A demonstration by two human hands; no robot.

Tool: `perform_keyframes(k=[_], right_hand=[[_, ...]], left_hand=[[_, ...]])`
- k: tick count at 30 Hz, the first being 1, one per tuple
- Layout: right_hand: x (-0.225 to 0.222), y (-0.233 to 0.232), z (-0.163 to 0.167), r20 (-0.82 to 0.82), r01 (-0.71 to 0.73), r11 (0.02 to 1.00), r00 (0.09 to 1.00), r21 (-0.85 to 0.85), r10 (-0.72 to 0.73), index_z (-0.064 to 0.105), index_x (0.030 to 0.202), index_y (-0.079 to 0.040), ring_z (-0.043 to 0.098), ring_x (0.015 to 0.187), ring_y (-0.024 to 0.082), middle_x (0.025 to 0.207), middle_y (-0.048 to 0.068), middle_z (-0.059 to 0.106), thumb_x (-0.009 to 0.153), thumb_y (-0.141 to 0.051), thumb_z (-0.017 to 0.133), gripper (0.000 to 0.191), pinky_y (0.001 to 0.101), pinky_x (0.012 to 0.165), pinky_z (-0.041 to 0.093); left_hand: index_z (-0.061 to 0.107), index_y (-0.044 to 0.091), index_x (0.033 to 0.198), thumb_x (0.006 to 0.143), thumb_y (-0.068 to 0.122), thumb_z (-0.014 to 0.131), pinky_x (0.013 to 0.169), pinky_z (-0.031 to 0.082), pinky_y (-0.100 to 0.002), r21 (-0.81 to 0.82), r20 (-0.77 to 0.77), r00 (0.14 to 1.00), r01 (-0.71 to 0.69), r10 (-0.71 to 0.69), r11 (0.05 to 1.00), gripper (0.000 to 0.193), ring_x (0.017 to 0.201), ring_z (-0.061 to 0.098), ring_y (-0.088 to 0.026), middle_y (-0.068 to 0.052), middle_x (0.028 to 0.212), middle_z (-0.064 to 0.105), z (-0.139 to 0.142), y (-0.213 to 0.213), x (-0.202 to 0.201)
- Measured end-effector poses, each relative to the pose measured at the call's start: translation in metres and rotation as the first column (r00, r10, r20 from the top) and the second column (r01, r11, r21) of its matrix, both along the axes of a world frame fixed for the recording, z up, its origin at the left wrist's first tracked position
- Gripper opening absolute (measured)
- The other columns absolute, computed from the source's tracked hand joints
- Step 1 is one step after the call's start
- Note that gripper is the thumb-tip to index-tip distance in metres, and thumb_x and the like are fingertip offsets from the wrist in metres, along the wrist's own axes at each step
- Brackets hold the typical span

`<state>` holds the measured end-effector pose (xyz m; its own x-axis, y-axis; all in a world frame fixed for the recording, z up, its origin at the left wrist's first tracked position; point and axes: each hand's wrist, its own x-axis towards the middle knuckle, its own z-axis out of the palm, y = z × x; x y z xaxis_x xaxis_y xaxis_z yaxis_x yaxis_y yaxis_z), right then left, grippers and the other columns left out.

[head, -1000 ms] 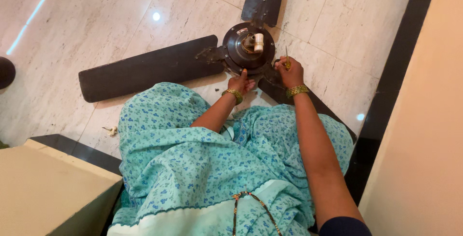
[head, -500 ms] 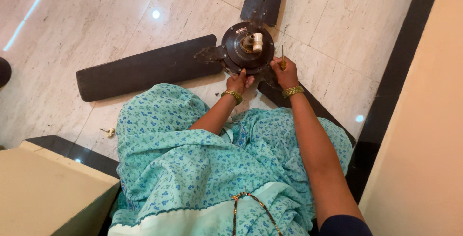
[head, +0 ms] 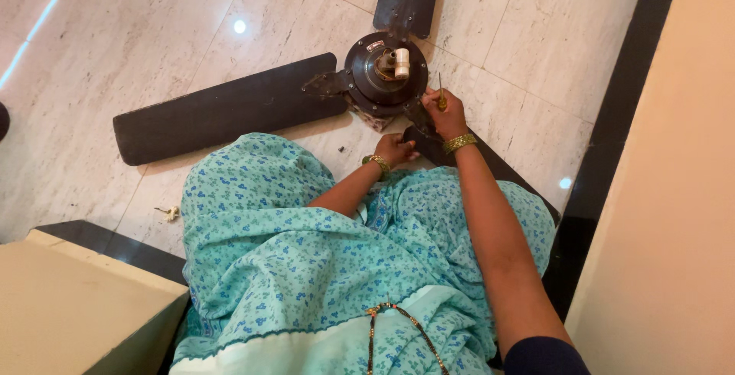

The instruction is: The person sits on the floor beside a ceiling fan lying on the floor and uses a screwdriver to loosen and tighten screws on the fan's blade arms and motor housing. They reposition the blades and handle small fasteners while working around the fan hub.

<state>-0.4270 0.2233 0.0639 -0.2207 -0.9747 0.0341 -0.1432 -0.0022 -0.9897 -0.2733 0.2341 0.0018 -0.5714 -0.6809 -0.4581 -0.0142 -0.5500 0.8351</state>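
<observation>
A dark ceiling fan (head: 387, 76) lies flat on the pale stone floor (head: 153, 45). Its round motor part is in the far middle. One long blade (head: 222, 107) reaches out to the left, one goes far up out of the picture, and one runs near and right, partly under the person's arm.

The right hand (head: 446, 114) is at the right edge of the round motor. Its grip is closed around a thin screwdriver (head: 441, 98) that stands almost straight up, with the tip end at the fan. The left hand (head: 394, 149) rests just near the motor's near edge, fingers curled on the fan; I cannot tell if it holds anything small.

The left side of the floor has lots of open room. On the right, a black floor border (head: 612, 137) and a cream wall (head: 674, 191) are close by. A cream box-like block (head: 69, 306) sits at the near left. A tiny pale bit (head: 170, 212) lies on the floor by the blue-green dress (head: 306, 268).

There are no bowls or boxes holding things.
</observation>
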Motion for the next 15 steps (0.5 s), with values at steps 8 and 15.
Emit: perform_keyframes(k=[8,15], right_hand=[[0.001,0.007,0.009,-0.408,0.371,0.929,0.847,-0.004,-0.34,0.075,0.093,-0.005,0.062,0.066,0.01,0.075,0.003,0.071,0.09,-0.018,0.082,0.014,0.0261,0.064,0.05],[-0.002,0.004,-0.005,-0.478,0.291,0.951,0.824,-0.104,-0.304,0.079,0.1,-0.007,0.073,0.076,0.016,0.089,0.008,0.078,0.088,-0.008,0.077,0.012,0.0297,0.072,0.056]], left_hand=[[0.064,-0.008,0.097,0.103,0.01,0.059,0.072,0.065,-0.031,0.1,-0.244,0.962,-0.098,0.12,0.99,0.02,0.083,0.077,-0.024,-0.019,0.091,0.074,0.004,-0.012,0.0],[0.065,-0.008,0.098,0.105,0.013,0.056,0.071,0.065,-0.031,0.132,-0.17,0.977,-0.102,0.124,0.986,0.025,0.082,0.076,-0.024,-0.02,0.091,0.074,-0.003,-0.013,-0.001]])
